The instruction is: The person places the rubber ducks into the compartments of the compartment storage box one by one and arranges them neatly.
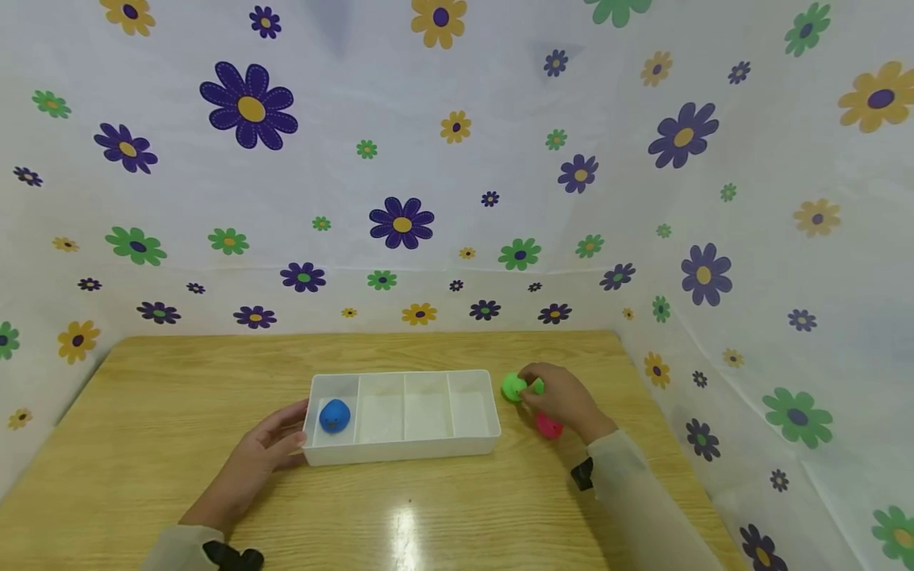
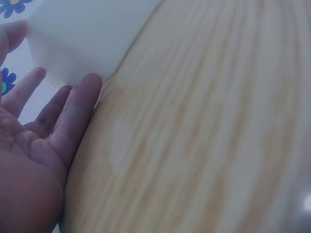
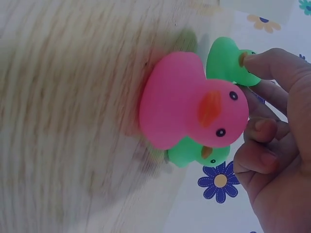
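A white tray with several compartments lies on the table; a blue rubber duck sits in its leftmost one. My left hand touches the tray's left end, its fingers nearly straight. Right of the tray, my right hand pinches a green rubber duck at the head, between thumb and index finger. A second green duck stands partly hidden behind a pink rubber duck. In the head view the pink duck is partly covered by the right hand.
The wooden table ends at a white flowered sheet behind it and on the sides. Dark straps sit at both wrists over pale sleeves.
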`<state>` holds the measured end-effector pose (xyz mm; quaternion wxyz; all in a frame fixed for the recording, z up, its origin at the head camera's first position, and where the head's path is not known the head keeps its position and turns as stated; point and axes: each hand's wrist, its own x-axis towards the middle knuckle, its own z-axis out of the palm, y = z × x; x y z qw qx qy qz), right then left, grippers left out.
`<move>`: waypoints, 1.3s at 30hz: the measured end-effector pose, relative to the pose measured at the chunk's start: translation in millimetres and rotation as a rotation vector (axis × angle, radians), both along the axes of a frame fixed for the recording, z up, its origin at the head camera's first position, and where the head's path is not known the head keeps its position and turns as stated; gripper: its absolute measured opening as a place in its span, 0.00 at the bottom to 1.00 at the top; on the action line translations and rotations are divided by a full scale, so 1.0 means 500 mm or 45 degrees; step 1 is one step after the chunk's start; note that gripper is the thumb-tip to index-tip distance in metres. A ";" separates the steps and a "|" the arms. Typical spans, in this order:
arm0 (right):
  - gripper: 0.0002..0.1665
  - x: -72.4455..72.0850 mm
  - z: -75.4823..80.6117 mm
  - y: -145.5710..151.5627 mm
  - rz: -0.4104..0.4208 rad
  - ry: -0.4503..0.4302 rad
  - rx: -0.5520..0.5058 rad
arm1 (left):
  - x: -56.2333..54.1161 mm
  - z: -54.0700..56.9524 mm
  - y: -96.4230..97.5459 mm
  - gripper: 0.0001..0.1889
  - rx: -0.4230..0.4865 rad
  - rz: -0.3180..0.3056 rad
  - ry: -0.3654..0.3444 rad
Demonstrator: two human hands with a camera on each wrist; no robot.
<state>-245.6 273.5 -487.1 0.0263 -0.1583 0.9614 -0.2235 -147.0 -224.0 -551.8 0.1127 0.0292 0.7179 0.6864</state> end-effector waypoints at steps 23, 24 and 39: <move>0.15 0.017 0.048 -0.011 -0.005 0.088 -0.072 | 0.000 0.005 -0.003 0.33 -0.007 -0.006 -0.034; 0.16 0.018 0.052 -0.013 -0.001 0.092 -0.077 | 0.000 0.005 -0.003 0.33 -0.007 -0.008 -0.032; 0.17 0.036 0.086 -0.057 0.012 0.213 -0.117 | 0.000 0.003 -0.002 0.33 -0.010 0.004 -0.023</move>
